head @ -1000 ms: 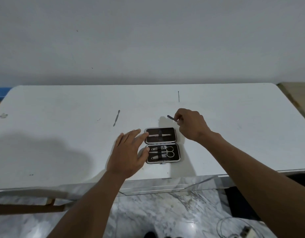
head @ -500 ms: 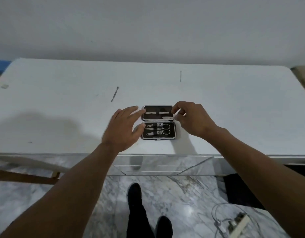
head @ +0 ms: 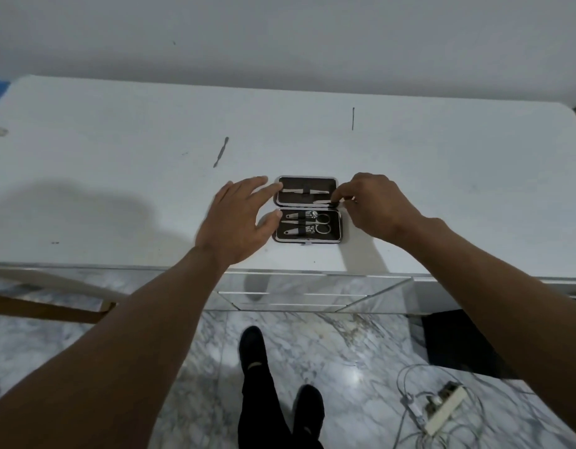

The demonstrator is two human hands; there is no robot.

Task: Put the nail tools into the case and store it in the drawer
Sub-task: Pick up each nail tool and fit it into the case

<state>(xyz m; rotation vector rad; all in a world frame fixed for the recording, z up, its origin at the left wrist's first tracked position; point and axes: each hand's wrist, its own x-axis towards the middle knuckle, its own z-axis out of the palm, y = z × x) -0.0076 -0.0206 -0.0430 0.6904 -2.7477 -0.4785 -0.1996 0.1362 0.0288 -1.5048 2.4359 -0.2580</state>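
A small black nail case (head: 307,209) lies open near the front edge of the white table (head: 118,196). Its near half holds scissors and two clippers (head: 307,223); its far half holds a pale tool under a strap. My right hand (head: 374,205) pinches a small tool (head: 325,201) at the right side of the far half, its tip lying inside the case. My left hand (head: 239,222) has straight fingers touching the case's left edge. Two loose tools lie farther back: a grey one (head: 221,152) at the left and a thin dark one (head: 353,118) at the right.
Mirrored drawer fronts (head: 299,296) sit under the table's front edge. A small pale object (head: 0,131) lies at the far left of the table. On the marble floor are my legs (head: 273,396) and a power strip with cables (head: 442,409).
My right hand carried the small tool from behind the case down into the far half. My left hand stayed at the case's left edge. The camera tilted downward.
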